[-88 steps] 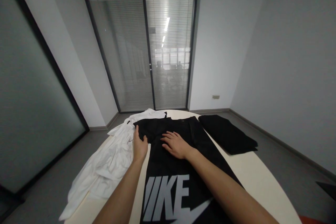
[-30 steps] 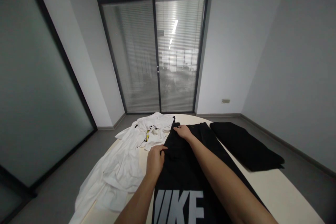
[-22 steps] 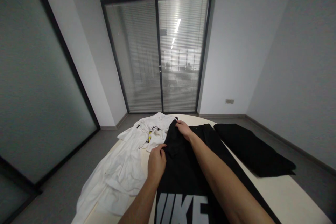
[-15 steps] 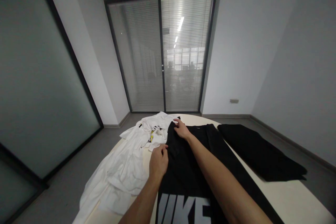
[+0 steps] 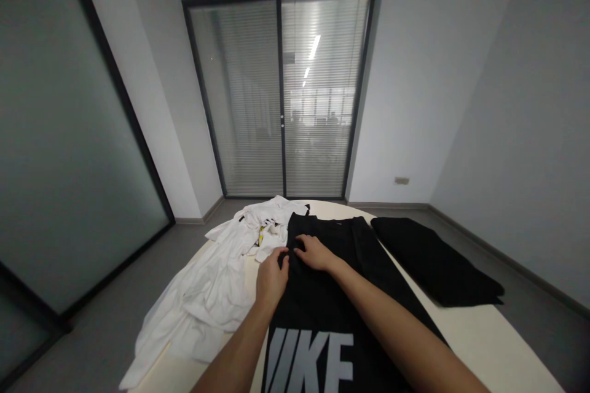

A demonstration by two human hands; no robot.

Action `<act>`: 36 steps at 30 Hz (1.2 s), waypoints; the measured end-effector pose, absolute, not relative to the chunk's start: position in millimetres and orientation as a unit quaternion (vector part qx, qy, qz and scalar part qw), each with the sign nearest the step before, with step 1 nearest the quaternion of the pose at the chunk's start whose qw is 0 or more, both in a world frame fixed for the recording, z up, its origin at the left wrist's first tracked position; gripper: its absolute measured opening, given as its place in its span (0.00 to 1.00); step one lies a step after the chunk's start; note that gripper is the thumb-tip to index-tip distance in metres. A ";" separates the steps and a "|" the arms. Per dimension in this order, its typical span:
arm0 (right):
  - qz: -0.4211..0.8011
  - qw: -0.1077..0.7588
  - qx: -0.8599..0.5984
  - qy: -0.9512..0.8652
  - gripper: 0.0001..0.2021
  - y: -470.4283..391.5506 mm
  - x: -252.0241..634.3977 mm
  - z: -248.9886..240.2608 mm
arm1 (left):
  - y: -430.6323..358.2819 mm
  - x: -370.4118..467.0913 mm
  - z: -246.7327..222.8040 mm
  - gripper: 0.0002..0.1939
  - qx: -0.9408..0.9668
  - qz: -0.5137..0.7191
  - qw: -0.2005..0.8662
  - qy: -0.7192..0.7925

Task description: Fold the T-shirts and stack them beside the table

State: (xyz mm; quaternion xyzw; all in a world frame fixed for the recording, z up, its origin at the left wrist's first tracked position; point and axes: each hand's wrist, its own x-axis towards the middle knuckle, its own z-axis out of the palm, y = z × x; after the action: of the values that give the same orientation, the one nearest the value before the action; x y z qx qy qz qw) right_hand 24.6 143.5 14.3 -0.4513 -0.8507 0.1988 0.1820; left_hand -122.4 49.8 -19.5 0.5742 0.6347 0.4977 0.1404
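Note:
A black T-shirt with large grey letters lies spread on a cream round table in front of me. My left hand pinches the shirt's left edge near the middle. My right hand rests right beside it on the same fold of black cloth, fingers curled onto the fabric. Both forearms reach in from the bottom of the view.
A crumpled white garment lies to the left and hangs over the table's rim. A folded black garment sits at the far right of the table. Glass doors with blinds stand behind; grey floor surrounds the table.
My right hand has drawn back from the shirt's far collar end to meet my left hand at the left edge. The shirt's left side now lies folded inward.

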 end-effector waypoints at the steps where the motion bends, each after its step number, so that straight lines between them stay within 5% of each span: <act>1: 0.223 0.196 -0.443 -0.846 0.20 142.0 27.0 14.4 | 49.1 -120.8 -18.1 0.12 0.569 0.508 0.151 0.629; 6: 0.330 0.294 -0.492 -0.750 0.14 138.5 34.3 24.7 | 49.8 -107.6 -11.6 0.17 0.534 0.563 0.232 0.587; 13: 0.471 0.248 -0.555 -0.639 0.23 138.1 32.2 43.5 | 58.1 -89.5 -8.7 0.20 0.459 0.612 0.372 0.526; 25: 0.557 0.314 -0.527 -0.560 0.17 138.2 57.8 32.3 | 31.8 -55.5 2.7 0.13 0.555 0.539 0.483 0.409; 36: 0.474 0.378 -0.524 -0.599 0.30 144.2 91.1 17.9 | 6.2 -62.7 4.7 0.20 0.832 0.345 0.206 0.381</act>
State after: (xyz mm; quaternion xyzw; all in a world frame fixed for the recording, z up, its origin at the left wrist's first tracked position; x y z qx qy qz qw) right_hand 91.1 144.2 17.9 -0.5236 -0.5986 0.4736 0.3785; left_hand -62.7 6.2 4.7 0.8324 0.3812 0.3452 0.2062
